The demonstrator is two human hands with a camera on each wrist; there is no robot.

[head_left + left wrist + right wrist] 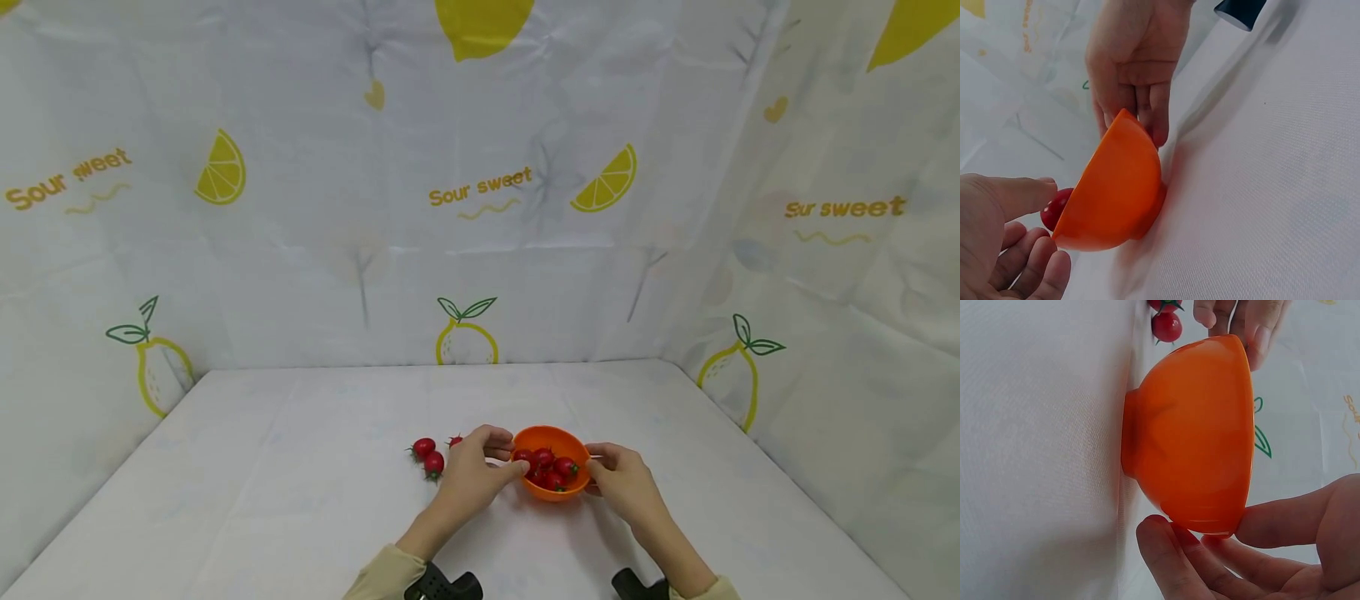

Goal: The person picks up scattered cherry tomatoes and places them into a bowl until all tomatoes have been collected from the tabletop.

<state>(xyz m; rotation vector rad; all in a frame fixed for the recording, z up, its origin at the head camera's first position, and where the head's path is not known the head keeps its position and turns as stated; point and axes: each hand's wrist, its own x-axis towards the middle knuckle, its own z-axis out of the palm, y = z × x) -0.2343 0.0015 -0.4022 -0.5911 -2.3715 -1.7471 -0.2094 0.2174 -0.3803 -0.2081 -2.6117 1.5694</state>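
An orange bowl [551, 495] stands on the white-covered table with several red cherry tomatoes [566, 467] heaped inside. My right hand [624, 485] holds the bowl's right side, thumb [1282, 522] at the rim and fingers curled against the outer wall. My left hand [476, 462] is at the opposite side. Its thumb [1025, 197] reaches over the rim close to a tomato [1055, 211] that shows above the edge, while the other fingers hang loosely bent outside the bowl.
Left of the left hand lie loose cherry tomatoes [433, 463], one of them partly hidden behind that hand. A white cloth wall [300, 250] with lemon prints rises at the table's back, and another [847, 333] along the right.
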